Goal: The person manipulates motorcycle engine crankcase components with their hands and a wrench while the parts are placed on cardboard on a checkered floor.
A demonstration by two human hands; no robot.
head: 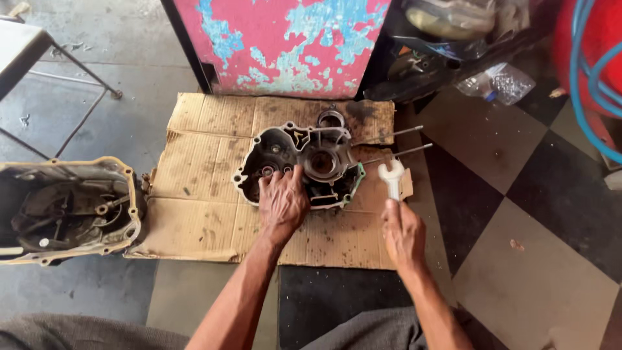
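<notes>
Down on the floor, a sheet of cardboard (207,227) is lying flat, and an engine crankcase half (299,163) is sitting on it with its open side facing up. The left hand (282,201) is resting on the near rim of this casing, palm down, fingers spread over the edge and reaching into the hollow; it is pressing on the casing rather than closing around anything. Inside the casing, a round bearing seat (322,162) is showing at the middle right, and smaller round bores are showing in the left chamber, partly hidden by the fingers. Two long studs (405,142) are sticking out from the casing's right side, over the cardboard's edge.

The right hand (403,232) is closing around the handle of an open-ended spanner (391,177), whose jaw end is pointing away from the person, just beside the casing's right edge and below the studs.

Well apart to the left, a second casing half (68,209) is lying on the concrete, open side up, with dark gears and shafts sitting inside it. Behind the cardboard, a pink panel with peeling blue paint (285,42) is standing upright. At the upper right, a clear plastic bag (499,83) is lying on the checkered tiles, holding small pieces too blurred to tell.
</notes>
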